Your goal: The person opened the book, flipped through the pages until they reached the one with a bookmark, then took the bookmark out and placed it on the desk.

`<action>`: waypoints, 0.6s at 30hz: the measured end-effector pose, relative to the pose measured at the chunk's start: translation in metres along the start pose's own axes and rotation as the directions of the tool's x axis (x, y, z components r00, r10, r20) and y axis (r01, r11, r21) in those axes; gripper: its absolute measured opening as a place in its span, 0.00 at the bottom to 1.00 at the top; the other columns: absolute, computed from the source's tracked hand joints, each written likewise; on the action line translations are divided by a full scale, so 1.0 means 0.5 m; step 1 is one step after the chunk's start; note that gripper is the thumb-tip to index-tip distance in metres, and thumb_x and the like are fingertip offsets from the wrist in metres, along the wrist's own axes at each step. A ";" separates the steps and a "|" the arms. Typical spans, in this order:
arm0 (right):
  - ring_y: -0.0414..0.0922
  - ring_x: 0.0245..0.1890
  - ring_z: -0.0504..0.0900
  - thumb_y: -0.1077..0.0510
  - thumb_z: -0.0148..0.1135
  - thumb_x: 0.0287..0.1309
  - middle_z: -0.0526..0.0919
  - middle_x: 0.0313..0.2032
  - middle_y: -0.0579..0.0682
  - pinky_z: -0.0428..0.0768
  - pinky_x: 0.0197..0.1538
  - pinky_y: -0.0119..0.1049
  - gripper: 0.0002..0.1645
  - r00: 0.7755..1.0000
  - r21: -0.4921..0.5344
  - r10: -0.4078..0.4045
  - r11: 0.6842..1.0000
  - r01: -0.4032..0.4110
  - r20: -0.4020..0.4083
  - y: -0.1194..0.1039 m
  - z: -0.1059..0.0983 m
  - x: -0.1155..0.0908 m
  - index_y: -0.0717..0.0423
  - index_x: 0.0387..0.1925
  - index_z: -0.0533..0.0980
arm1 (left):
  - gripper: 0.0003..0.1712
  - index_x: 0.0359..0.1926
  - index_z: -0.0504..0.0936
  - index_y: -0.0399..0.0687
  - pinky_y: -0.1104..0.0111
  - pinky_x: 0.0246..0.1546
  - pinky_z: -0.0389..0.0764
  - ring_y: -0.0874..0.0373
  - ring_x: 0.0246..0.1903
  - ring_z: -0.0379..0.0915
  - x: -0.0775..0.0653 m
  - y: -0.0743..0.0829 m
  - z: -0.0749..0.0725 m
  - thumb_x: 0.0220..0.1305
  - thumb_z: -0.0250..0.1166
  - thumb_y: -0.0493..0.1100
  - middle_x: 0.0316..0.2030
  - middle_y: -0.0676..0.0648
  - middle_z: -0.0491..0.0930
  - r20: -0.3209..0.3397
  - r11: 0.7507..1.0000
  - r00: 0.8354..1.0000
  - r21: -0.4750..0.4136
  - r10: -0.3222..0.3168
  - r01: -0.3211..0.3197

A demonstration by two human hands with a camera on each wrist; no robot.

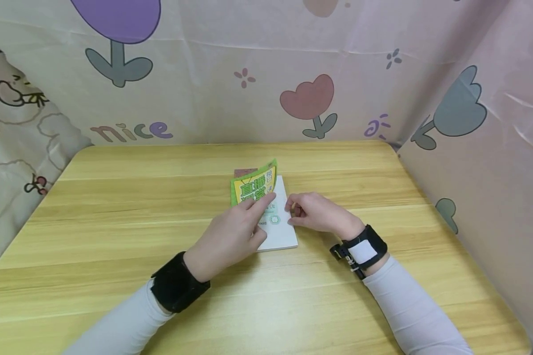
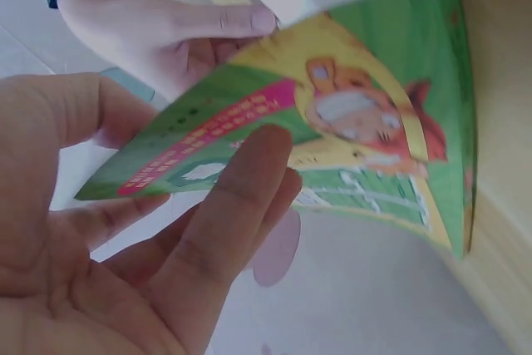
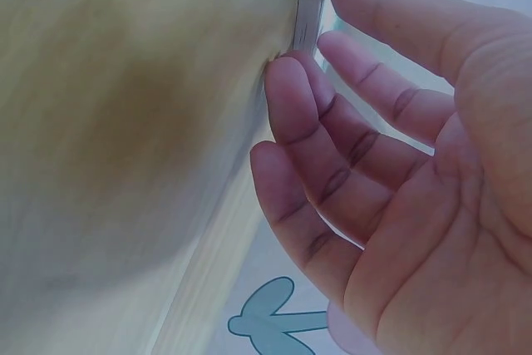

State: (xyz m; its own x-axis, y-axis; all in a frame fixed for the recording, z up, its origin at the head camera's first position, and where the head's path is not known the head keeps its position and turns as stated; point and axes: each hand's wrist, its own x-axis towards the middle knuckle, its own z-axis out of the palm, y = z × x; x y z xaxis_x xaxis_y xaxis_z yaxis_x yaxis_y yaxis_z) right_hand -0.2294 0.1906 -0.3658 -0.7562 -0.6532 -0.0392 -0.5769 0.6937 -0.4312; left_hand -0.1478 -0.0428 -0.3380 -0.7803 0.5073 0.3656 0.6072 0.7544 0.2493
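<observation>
A thin book lies at the middle of the table, its white page (image 1: 282, 234) bare on the right. Its green and yellow cover (image 1: 253, 187) is lifted and bent up on the left; the outer side (image 2: 357, 114) shows a cartoon animal. My left hand (image 1: 233, 234) holds this cover between its fingers, seen on both sides of it in the left wrist view, with the index finger extended over the white page. At the book's right edge rests my right hand (image 1: 315, 212), fingers loosely bent, the fingertips touching the edge (image 3: 312, 10).
Behind the cover a small maroon strip (image 1: 245, 172) shows; I cannot tell what it belongs to. The wooden table (image 1: 115, 197) ends at a printed cloth (image 1: 213, 108) at the back, with cloth on both sides too. Both wrists carry black straps (image 1: 177, 283).
</observation>
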 end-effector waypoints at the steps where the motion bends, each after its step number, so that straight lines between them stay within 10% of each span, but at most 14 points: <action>1: 0.38 0.28 0.76 0.57 0.69 0.55 0.79 0.28 0.43 0.77 0.32 0.30 0.15 1.000 0.002 0.000 1.000 0.000 0.000 0.000 0.000 0.000 0.56 0.43 0.77 | 0.38 0.67 0.67 0.48 0.76 0.12 0.62 0.64 0.17 0.61 -0.002 -0.003 -0.005 0.52 0.61 0.40 0.31 0.53 0.72 -0.007 1.000 1.000 0.006 -0.008 0.008; 18: 0.39 0.28 0.76 0.57 0.69 0.54 0.79 0.28 0.43 0.77 0.32 0.30 0.15 1.000 0.008 0.023 1.000 -0.023 0.002 0.001 0.003 0.000 0.55 0.43 0.77 | 0.29 0.56 0.71 0.34 0.67 0.20 0.76 0.52 0.31 0.70 -0.044 -0.078 -0.076 0.53 0.63 0.41 0.47 0.36 0.73 -0.196 0.988 0.975 0.092 -0.103 0.123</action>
State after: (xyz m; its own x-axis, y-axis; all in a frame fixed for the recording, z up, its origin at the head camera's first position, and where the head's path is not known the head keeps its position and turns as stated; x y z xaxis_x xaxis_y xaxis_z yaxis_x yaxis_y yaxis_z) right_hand -0.2294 0.1908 -0.3674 -0.7689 -0.6373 -0.0506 -0.5565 0.7062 -0.4377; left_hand -0.1486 -0.0992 -0.3219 -0.7944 0.3353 0.5065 0.4904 0.8460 0.2091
